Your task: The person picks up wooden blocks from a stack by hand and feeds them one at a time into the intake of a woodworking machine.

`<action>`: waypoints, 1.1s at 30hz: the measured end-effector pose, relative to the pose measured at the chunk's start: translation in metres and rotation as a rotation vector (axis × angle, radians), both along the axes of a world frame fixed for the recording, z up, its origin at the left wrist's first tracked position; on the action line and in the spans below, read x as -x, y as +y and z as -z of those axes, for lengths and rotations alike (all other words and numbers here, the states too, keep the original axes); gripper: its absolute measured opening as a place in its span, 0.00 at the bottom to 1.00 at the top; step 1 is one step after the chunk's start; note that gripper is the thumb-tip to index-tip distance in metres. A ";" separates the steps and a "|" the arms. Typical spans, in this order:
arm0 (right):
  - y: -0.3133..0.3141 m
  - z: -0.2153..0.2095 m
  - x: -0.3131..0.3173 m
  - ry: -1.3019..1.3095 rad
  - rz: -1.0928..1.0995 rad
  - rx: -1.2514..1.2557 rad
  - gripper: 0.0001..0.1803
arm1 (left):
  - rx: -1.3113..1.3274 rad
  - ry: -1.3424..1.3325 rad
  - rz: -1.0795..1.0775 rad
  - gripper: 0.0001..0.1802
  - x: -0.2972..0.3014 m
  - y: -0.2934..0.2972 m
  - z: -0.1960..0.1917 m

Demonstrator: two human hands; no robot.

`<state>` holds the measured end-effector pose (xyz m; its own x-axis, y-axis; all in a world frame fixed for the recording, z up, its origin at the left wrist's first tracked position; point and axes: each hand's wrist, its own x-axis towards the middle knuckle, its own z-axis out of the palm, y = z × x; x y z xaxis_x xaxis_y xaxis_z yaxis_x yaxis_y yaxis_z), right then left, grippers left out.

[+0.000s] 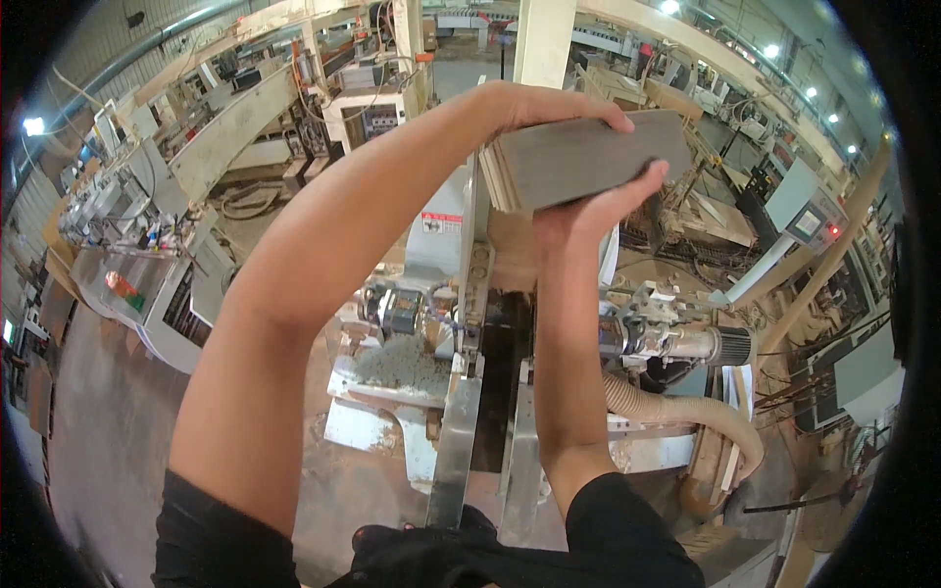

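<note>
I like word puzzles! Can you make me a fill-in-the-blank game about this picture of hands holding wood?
1. The stack of grey boards is held by ____ hands.
2. The left hand grips the stack from ____.
3. The right hand supports it from ____.
4. The ribbed hose on the machine is ____ in colour.

Missing words: two; above; below; tan

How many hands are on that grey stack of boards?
2. The left hand grips the stack of boards from above; the right hand supports it from below. No other hands are visible.
</note>
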<state>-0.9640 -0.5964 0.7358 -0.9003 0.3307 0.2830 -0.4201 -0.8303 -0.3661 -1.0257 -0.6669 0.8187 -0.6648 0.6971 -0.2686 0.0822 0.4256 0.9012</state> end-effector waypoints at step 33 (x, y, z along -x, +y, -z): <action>-0.019 -0.002 0.119 -0.423 0.224 0.137 0.54 | 0.082 0.111 -0.116 0.31 0.145 -0.001 0.011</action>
<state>-1.0829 -0.6159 0.7373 -0.8294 0.5377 -0.1517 -0.4318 -0.7892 -0.4368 -1.1702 -0.6682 0.8077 -0.7681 0.5930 -0.2416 0.1259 0.5097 0.8511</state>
